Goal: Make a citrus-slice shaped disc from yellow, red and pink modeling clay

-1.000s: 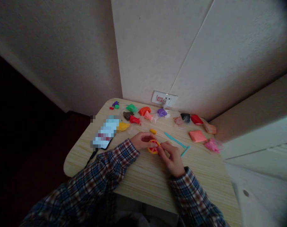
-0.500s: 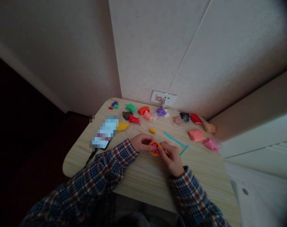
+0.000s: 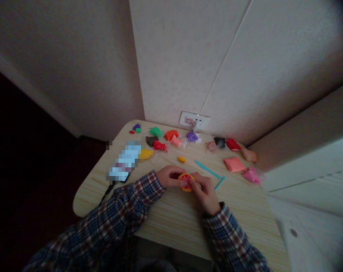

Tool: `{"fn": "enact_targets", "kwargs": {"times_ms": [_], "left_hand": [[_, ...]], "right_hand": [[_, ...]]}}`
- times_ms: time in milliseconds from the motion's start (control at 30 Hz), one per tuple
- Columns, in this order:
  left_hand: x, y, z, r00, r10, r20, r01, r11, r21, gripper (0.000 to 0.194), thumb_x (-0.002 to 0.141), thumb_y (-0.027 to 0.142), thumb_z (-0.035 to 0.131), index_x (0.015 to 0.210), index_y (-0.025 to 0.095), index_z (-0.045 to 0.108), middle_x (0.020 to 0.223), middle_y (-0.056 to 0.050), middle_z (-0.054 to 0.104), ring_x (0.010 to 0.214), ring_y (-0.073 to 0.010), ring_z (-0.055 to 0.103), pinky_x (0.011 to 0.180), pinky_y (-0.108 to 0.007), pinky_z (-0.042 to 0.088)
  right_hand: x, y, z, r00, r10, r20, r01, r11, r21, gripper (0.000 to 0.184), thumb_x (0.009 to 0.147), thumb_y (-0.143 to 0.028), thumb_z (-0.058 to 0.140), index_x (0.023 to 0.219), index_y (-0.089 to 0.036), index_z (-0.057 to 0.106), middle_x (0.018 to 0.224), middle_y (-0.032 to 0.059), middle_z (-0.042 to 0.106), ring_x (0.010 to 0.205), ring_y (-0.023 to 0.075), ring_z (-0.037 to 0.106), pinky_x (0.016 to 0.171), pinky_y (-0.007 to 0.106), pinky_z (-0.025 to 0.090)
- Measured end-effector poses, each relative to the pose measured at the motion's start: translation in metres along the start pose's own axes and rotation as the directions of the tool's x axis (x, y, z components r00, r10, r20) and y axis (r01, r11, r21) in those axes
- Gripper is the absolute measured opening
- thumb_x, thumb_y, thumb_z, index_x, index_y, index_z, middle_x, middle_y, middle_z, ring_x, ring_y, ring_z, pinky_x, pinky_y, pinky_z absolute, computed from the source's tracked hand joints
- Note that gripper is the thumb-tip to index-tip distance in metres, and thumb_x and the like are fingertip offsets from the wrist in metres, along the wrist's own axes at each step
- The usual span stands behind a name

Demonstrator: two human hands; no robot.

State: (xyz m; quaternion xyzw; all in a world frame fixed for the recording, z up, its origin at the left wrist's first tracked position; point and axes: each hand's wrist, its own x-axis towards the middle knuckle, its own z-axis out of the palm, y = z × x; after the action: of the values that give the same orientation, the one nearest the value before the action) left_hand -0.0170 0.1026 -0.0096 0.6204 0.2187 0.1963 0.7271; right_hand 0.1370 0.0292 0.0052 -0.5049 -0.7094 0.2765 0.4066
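Between my two hands is a small round clay disc (image 3: pixel 185 177) with a yellow rim and pinkish-red wedges, like a citrus slice. My left hand (image 3: pixel 170 176) is closed on its left side, thumb lying across the face. From the right, my right hand (image 3: pixel 206 192) pinches the same disc, its thumb pressed on the front. Both hands hold it just over the wooden table (image 3: pixel 174 219). A small yellow clay piece (image 3: pixel 182 159) lies beyond the fingers. Right of it are a turquoise plastic knife tool (image 3: pixel 206 169) and a thinner turquoise stick (image 3: pixel 220 183).
A phone (image 3: pixel 125 162) with a blurred screen and a cable lies at left. Yellow clay (image 3: pixel 146 153), red clay (image 3: pixel 160 146), green clay (image 3: pixel 156 132) and purple clay (image 3: pixel 192 136) sit behind. Salmon clay (image 3: pixel 234 164) and pink clay (image 3: pixel 252 175) are at right. A wall socket (image 3: pixel 194 120) holds a plug.
The view has shifted slightly. The disc now faces the camera more, with more of its wedges showing, and my right fingers have shifted along its right edge. Both hands still hold it.
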Motion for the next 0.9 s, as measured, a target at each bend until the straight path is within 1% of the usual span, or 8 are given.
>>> {"fn": "enact_targets", "kwargs": {"times_ms": [200,333,433,567,700,767,833,900], "left_hand": [[0.002,-0.003,0.001,0.990,0.060,-0.128,-0.049,0.995,0.089,0.043,0.070,0.053,0.066,0.082,0.012,0.061,0.071,-0.002,0.063,0.062,-0.0111,0.057,0.061,-0.023,0.047],[0.004,-0.006,0.000,0.964,0.125,-0.236,-0.076,0.975,0.207,0.033,0.077,0.043,0.060,0.086,0.011,0.061,0.071,-0.004,0.064,0.061,-0.0115,0.059,0.061,-0.023,0.049],[0.002,-0.005,-0.003,0.943,0.190,-0.272,-0.093,0.938,0.334,0.022,0.079,0.031,0.057,0.089,0.012,0.063,0.074,-0.004,0.066,0.062,-0.0111,0.060,0.060,-0.022,0.049],[0.000,-0.001,-0.006,0.901,0.308,-0.306,-0.111,0.844,0.525,0.015,0.078,0.020,0.055,0.087,0.013,0.064,0.081,-0.004,0.066,0.065,-0.0107,0.058,0.062,-0.022,0.048],[-0.001,-0.003,-0.007,0.865,0.426,-0.267,-0.141,0.716,0.684,0.014,0.079,0.020,0.053,0.087,0.014,0.064,0.083,-0.006,0.063,0.069,-0.0126,0.057,0.061,-0.023,0.048],[-0.001,-0.006,-0.005,0.854,0.473,-0.219,-0.163,0.641,0.751,0.014,0.080,0.022,0.053,0.087,0.015,0.064,0.084,-0.006,0.062,0.075,-0.0146,0.058,0.068,-0.026,0.049],[-0.001,-0.009,-0.003,0.844,0.510,-0.166,-0.180,0.561,0.808,0.014,0.081,0.024,0.053,0.087,0.017,0.064,0.087,-0.006,0.062,0.082,-0.0167,0.058,0.077,-0.030,0.049],[-0.003,-0.009,-0.004,0.834,0.536,-0.128,-0.182,0.488,0.854,0.015,0.082,0.023,0.051,0.087,0.018,0.065,0.089,-0.006,0.062,0.086,-0.0180,0.058,0.081,-0.032,0.049]], "right_hand": [[-0.001,0.009,-0.007,0.995,0.031,-0.097,-0.040,0.995,-0.091,0.041,0.091,-0.040,0.037,0.063,-0.019,0.058,0.060,0.0017,0.060,0.061,0.0148,0.053,0.061,0.029,0.039],[-0.007,0.018,-0.012,0.993,0.038,-0.114,-0.057,0.983,-0.175,0.037,0.090,-0.038,0.040,0.061,-0.020,0.053,0.061,-0.0001,0.057,0.064,0.0148,0.052,0.068,0.031,0.037],[-0.015,0.027,-0.015,0.990,0.053,-0.128,-0.082,0.968,-0.236,0.032,0.090,-0.037,0.040,0.067,-0.020,0.053,0.064,-0.0005,0.055,0.066,0.0150,0.051,0.070,0.032,0.035],[-0.024,0.032,-0.017,0.991,0.068,-0.116,-0.101,0.947,-0.306,0.025,0.091,-0.034,0.040,0.075,-0.020,0.053,0.070,0.0004,0.057,0.070,0.0161,0.052,0.077,0.035,0.032],[-0.025,0.026,-0.015,0.999,0.051,0.005,-0.046,0.939,-0.341,0.028,0.092,-0.034,0.038,0.075,-0.021,0.055,0.075,0.0004,0.058,0.077,0.0159,0.053,0.082,0.035,0.031],[-0.023,0.023,-0.014,0.998,0.048,0.042,-0.030,0.933,-0.360,0.030,0.092,-0.034,0.038,0.073,-0.021,0.056,0.076,0.0006,0.059,0.080,0.0159,0.053,0.084,0.035,0.030],[-0.022,0.022,-0.013,0.998,0.056,0.041,-0.036,0.921,-0.388,0.031,0.092,-0.035,0.038,0.072,-0.021,0.056,0.077,0.0009,0.058,0.081,0.0164,0.053,0.085,0.037,0.028],[-0.022,0.023,-0.014,0.998,0.065,0.018,-0.051,0.906,-0.421,0.031,0.091,-0.036,0.040,0.070,-0.021,0.056,0.076,0.0009,0.058,0.081,0.0166,0.052,0.086,0.037,0.026]]}}
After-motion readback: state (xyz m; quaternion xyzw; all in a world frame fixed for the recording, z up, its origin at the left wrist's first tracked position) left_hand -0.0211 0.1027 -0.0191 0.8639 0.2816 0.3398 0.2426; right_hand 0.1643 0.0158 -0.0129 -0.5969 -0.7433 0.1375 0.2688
